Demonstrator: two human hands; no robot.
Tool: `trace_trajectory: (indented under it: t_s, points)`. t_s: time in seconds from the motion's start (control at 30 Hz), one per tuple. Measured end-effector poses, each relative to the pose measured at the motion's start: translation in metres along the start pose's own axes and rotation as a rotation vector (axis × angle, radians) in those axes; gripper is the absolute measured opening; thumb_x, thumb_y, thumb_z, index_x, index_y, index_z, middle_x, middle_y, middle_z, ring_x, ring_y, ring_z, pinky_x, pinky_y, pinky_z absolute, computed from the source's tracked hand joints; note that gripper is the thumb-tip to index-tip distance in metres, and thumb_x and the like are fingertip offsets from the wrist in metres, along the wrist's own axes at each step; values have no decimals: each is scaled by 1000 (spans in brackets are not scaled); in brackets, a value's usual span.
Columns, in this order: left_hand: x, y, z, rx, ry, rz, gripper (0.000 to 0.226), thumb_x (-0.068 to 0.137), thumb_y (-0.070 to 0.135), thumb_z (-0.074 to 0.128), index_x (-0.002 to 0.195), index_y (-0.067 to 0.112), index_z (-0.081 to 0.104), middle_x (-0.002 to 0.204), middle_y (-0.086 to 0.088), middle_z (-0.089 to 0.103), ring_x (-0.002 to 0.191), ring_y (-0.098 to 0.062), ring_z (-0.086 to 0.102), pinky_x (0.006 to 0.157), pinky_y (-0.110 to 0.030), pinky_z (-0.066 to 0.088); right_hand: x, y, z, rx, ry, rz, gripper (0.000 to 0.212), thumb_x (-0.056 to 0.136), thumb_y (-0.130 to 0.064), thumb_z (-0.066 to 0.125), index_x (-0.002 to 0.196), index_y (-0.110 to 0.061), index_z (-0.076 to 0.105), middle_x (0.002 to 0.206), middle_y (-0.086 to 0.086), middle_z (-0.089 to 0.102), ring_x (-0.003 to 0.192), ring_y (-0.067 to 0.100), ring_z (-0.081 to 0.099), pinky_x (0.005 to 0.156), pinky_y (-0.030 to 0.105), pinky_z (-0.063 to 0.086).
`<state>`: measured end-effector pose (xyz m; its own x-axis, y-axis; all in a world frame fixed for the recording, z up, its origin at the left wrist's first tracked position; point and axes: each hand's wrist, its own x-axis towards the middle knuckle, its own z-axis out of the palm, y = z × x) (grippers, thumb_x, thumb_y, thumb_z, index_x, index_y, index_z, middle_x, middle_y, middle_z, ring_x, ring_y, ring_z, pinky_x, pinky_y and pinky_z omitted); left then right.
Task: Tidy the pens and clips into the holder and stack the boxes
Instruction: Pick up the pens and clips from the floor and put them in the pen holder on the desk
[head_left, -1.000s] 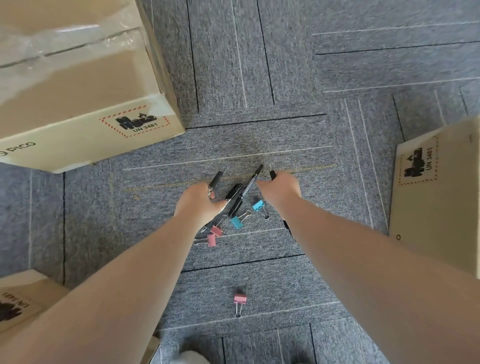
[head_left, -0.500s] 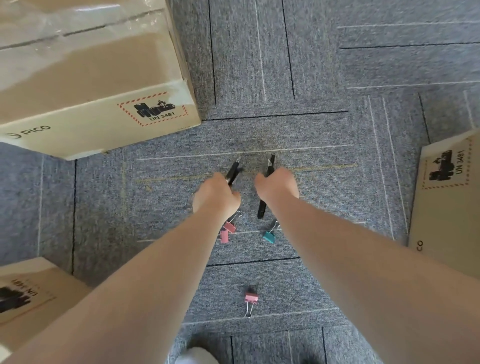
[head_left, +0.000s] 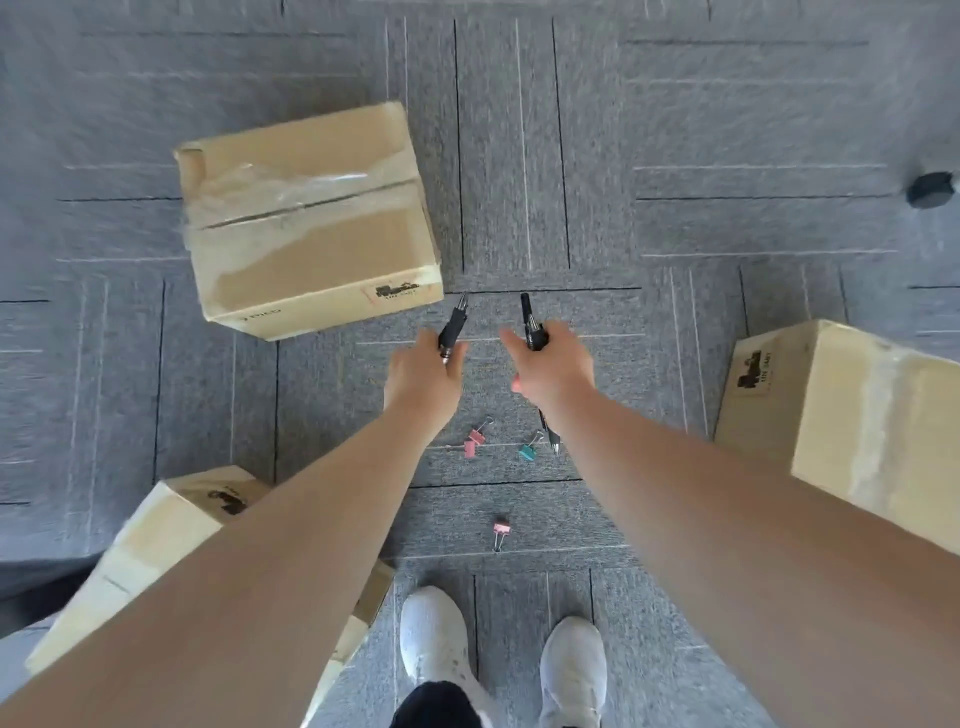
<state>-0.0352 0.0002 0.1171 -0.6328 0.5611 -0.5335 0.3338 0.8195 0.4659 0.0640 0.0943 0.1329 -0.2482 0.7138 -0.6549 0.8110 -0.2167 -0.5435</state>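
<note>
Holding: left hand (head_left: 423, 382) has its fingers clamped on a bundle of black plastic pens (head_left: 454, 325); right hand (head_left: 553, 371) has its fingers clamped on a black plastic pen (head_left: 530, 322).
Left pens, axis: long axis runs away from the person, tips pointing forward and slightly right, toward the near corner of the taped brown cardboard box (head_left: 311, 218).
Right pen, axis: nearly parallel to the left ones, upper end pointing forward, lower tip showing below the wrist beside a teal binder clip (head_left: 529, 451).
Clips on floor: two pink binder clips (head_left: 474, 441) touching each other, near the teal one; a lone pink binder clip (head_left: 501, 532) nearer the white shoes (head_left: 441, 644), well apart from the rest.
Other boxes: a cardboard box at right (head_left: 852, 415); a cardboard box at lower left (head_left: 166, 535), partly hidden by the left forearm.
Floor: grey carpet tiles (head_left: 675, 130).
Change: both hands have lifted off the floor with their pens; the view now sits higher, showing the shoes and the whole taped box.
</note>
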Motion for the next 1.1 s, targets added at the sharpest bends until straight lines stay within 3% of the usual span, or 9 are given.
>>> trace_trajectory:
  t_s: [0.1,0.2,0.3,0.53,0.63,0.83,0.93,1.1]
  points:
    - [-33,33,-62,-122,-14,41,33,99,37,42,119,12,48,86,-7,60,78,-31,63,63,-36,47,-48,-56,-32,-21,-36,-77,42,90,-43,59,63,-20,37,57,1,48,70,35,69,55,35,43]
    - [-70,66,-131,-232,40,47,29,98,34,46,116,11,50,79,-2,54,75,-29,57,58,-31,38,-95,-113,-66,-25,-58,-140,38,90,-39,61,66,-20,38,60,1,45,59,26,52,55,34,37]
    - [-105,98,-209,-358,127,23,29,98,32,47,114,8,52,83,-3,53,82,-30,56,63,-32,38,-139,-180,-96,34,-51,-201,40,89,-36,63,66,-16,38,59,1,42,55,22,43,53,32,34]
    - [-207,130,-406,-592,434,-96,25,95,40,48,90,15,46,75,1,52,74,-22,52,67,-31,36,-274,-348,-132,156,-90,-427,35,85,-37,67,66,-20,43,68,6,51,66,25,50,64,39,47]
    - [-258,120,-477,-685,540,-84,28,94,43,48,78,20,44,69,2,50,68,-20,51,64,-31,37,-343,-406,-127,138,-140,-556,35,86,-36,66,68,-17,43,68,10,52,63,26,50,62,39,46]
    - [-348,70,-582,-781,738,-70,27,94,42,49,87,16,48,71,0,49,64,-16,47,59,-29,37,-474,-486,-73,159,-284,-717,32,87,-36,64,69,-22,42,65,7,52,61,27,51,60,32,42]
    - [-380,23,-624,-843,823,-65,29,94,41,50,78,18,45,70,0,48,62,-16,45,62,-31,36,-529,-518,-30,181,-367,-762,30,88,-35,63,71,-22,43,63,4,52,52,21,49,54,29,41]
    - [-399,-69,-683,-895,890,-42,24,95,40,50,94,16,52,79,0,52,73,-16,50,65,-27,41,-592,-558,56,236,-396,-778,28,89,-37,62,75,-20,46,70,6,55,53,16,52,51,24,41]
